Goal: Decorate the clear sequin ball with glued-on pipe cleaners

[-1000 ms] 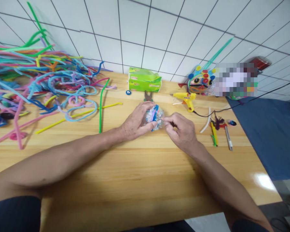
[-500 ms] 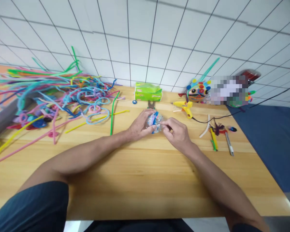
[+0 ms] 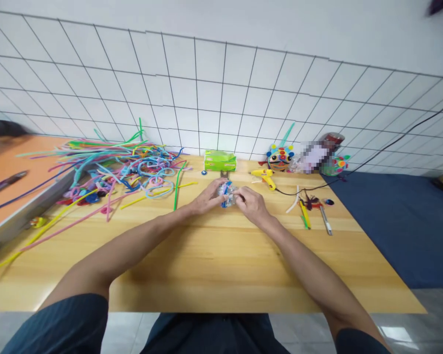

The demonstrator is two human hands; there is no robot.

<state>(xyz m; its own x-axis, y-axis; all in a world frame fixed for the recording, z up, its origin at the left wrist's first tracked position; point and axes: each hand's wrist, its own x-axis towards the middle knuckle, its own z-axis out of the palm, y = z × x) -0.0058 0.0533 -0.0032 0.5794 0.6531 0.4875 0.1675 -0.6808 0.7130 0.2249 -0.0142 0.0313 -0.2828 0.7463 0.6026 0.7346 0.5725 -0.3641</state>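
Note:
Over the middle of the table, my left hand (image 3: 208, 197) is wrapped round a small clear plastic object with blue bands and pale, glittery patches (image 3: 227, 194); its exact kind does not show. My right hand (image 3: 251, 202) is closed in a pinch against the right side of the same object. Whatever those fingertips grip is too small to make out. Just behind the hands lie pliers (image 3: 225, 174), partly hidden. A yellow glue gun (image 3: 265, 178) rests to the right.
A heap of coloured pipe cleaners (image 3: 140, 162) spreads over the left side by an orange-topped box (image 3: 25, 157). Behind stands a green tissue pack (image 3: 220, 161). To the right are a decorated face craft (image 3: 279, 158), a yellow cutter (image 3: 304, 215), a pen (image 3: 326, 221) and a black cord (image 3: 376, 156).
The view has tilted up and drawn back, showing more wall and floor. Both hands stay at the plastic object, with the right fingers still pinched at its right side.

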